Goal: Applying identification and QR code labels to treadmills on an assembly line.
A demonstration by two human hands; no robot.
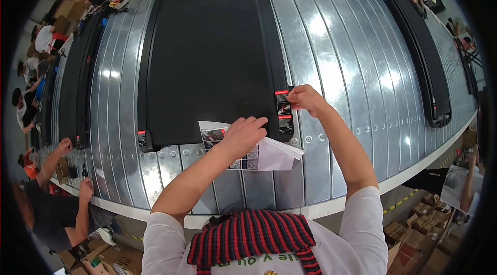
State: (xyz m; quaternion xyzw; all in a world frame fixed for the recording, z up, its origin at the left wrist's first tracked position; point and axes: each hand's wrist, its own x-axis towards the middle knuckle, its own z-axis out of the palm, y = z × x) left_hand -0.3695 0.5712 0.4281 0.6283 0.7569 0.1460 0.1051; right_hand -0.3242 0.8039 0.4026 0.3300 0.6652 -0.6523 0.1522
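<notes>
The right hand [305, 99] is pinched shut, fingertips on the edge of a small black-and-red warning sticker [283, 103] at the right side rail of a black treadmill deck [207, 52]. A second such sticker [286, 125] sits just below it on the same rail. The left hand [243, 134] lies palm down, fingers curled loosely, pressing a white sheet of stickers [269, 153] at the deck's near end. The deck rests on a ribbed metal conveyor bench [336, 62]. Another black deck [424, 52] lies well apart to the right. At the left, another person [57, 207] reaches toward the bench edge. Cardboard boxes [419, 228] are stacked on the floor at lower right.
</notes>
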